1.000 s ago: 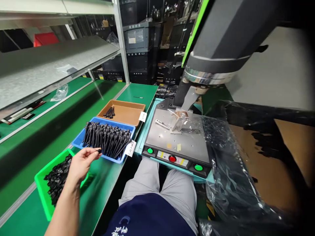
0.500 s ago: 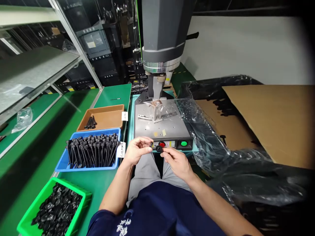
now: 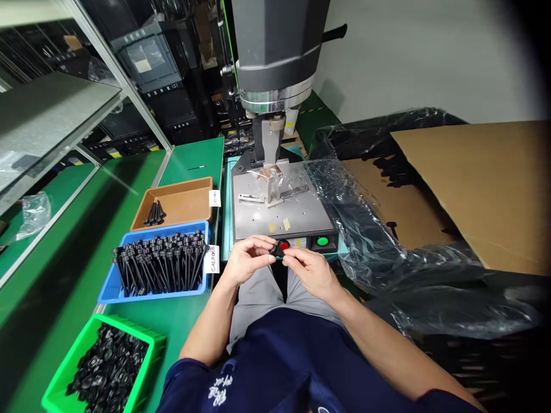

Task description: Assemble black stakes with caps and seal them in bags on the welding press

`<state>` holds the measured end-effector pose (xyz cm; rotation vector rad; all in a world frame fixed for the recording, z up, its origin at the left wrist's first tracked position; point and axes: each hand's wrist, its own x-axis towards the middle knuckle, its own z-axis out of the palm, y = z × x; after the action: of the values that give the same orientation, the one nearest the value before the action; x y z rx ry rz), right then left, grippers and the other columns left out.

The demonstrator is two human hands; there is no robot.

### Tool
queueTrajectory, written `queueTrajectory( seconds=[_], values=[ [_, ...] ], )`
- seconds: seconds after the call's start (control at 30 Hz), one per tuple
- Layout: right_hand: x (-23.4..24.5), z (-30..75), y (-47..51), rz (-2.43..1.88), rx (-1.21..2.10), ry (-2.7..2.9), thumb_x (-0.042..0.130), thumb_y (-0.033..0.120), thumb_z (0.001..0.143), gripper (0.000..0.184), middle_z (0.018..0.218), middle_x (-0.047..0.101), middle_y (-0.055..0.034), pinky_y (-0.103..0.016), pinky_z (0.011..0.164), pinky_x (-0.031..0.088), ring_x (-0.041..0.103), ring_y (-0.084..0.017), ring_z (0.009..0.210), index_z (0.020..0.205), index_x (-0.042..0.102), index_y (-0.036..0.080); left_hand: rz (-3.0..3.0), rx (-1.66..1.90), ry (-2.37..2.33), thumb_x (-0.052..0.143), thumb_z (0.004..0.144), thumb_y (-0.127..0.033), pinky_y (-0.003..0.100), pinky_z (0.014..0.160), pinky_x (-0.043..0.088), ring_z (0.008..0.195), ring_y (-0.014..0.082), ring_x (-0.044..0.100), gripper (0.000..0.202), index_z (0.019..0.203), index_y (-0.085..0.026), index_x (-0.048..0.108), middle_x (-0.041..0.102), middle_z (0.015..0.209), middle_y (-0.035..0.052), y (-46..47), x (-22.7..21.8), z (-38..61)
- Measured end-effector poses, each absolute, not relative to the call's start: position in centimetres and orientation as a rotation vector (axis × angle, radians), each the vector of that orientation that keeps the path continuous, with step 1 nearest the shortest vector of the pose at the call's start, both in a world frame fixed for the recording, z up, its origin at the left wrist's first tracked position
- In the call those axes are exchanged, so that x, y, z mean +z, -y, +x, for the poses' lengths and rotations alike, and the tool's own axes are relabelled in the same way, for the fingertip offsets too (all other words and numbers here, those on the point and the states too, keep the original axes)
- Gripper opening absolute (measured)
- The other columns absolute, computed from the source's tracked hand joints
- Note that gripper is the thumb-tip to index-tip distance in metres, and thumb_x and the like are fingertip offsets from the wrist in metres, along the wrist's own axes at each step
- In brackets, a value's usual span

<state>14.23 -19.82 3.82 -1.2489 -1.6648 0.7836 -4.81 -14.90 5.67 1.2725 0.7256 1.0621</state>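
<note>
Narrow pinch on both sides: left hand (image 3: 249, 261) and right hand (image 3: 312, 272) meet tip to tip on a small black part (image 3: 278, 250), thumbs against forefingers. From my end I can't tell whether it is one piece or two together; fingers cover much of it.

Part sits over the lap, at the front edge of the press (image 3: 275, 69), just beside the red button (image 3: 284, 245). My reading: held there for a straight look down, and by fingertips alone because it is so small.

Pose: forearms slant in from either side and converge ahead of the body, elbows wide, back of right hand mostly upward.

Bench, left side, far to near: brown tray (image 3: 189, 209), blue bin (image 3: 150, 297), green bin (image 3: 157, 344). I judge the row is set for the left arm's reach. Rods (image 3: 161, 261) in the blue one lie side by side, heads away, probably for orderly picking; small pieces (image 3: 112, 361) in the green one lie heaped.
</note>
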Motion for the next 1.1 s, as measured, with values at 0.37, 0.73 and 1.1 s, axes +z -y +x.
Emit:
queueTrajectory(
  seconds=[0.37,0.73,1.1],
  values=[
    [3.8,14.7,19.4,-1.248,0.948,1.641,0.052,0.033,0.093,0.023,0.071,0.066,-0.0014,-0.027,0.065,0.046,0.061,-0.016,0.067,0.082,0.067,0.02,1.287,1.062,-0.835,0.085,0.067,-0.026,0.037,0.082,0.052,0.087,0.0192,0.066,0.015,0.075,-0.018,0.077,0.072,0.092,0.0073,14.8,5.8,-4.3],
    [0.8,14.2,19.2,-1.152,1.32,1.227,0.059,0.051,0.087,0.037,0.069,0.06,-0.0008,-0.027,0.049,0.044,0.053,-0.014,0.054,0.106,0.063,0.019,1.1,1.011,-0.839,0.086,0.064,-0.024,0.036,0.087,0.05,0.089,0.0186,0.066,0.015,0.074,-0.018,0.077,0.071,0.095,0.0072,14.4,3.7,-2.4],
    [-2.3,16.9,12.9,-1.095,1.459,0.745,0.079,0.046,0.073,0.044,0.081,0.068,-0.004,-0.025,0.057,0.049,0.059,-0.012,0.063,0.102,0.064,0.017,1.175,1.271,-1.255,0.079,0.072,-0.036,0.038,0.091,0.049,0.092,0.0209,0.064,0.035,0.099,-0.016,0.073,0.071,0.1,0.0102,8.0,0.2,-1.0]
  ],
)
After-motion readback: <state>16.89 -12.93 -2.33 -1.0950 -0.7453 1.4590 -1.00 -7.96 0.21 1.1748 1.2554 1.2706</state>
